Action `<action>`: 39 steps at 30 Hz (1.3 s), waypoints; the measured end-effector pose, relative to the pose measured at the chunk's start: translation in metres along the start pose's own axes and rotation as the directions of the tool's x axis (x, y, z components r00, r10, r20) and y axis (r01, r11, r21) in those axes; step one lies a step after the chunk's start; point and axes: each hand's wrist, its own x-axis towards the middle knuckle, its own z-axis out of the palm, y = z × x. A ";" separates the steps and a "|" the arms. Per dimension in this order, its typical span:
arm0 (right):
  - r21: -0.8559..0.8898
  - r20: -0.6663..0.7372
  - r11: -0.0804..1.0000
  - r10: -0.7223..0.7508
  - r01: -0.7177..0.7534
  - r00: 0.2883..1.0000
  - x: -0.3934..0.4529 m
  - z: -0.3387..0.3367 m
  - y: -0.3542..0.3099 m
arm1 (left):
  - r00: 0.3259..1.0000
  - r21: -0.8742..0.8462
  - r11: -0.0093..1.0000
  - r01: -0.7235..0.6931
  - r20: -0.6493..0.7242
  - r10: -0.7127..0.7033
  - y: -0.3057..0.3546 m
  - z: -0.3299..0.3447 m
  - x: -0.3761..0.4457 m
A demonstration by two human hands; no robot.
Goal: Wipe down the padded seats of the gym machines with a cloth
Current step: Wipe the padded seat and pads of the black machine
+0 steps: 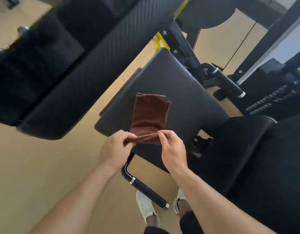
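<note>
- Where the view begins nearest the camera, two pale shoes (pixel 146 206) stand on the tan floor (pixel 36 166), one to each side of a black padded handle (pixel 148 190) with silver end rings.
- Two bare forearms reach forward over that handle, ending in two hands.
- Left hand (pixel 114 149) is closed around the near left end of one brown cloth (pixel 150 114), with the fabric bunched inside its curled fingers.
- Right hand (pixel 172 147) pinches the same near edge between thumb and fingertips, so the edge stretches as a gathered ridge between the two hands.
- Beyond the hands, the rest of the cloth lies folded and flat on one black padded seat (pixel 179 92), running from the seat's near edge toward its middle.
- Right of the seat sits a second large black pad (pixel 257 157), close against the seat's right corner.
- Farther right, a second padded handle (pixel 230 83) juts from the black frame (pixel 184 46).
- Across the upper left, a long dark textured pad (pixel 88 68) looms blurred.
</note>
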 end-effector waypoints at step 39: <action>-0.796 0.131 0.410 -0.602 0.446 0.788 0.163 0.106 0.027 | 0.890 -0.029 0.992 0.119 -0.440 -0.120 -0.129 0.031 0.138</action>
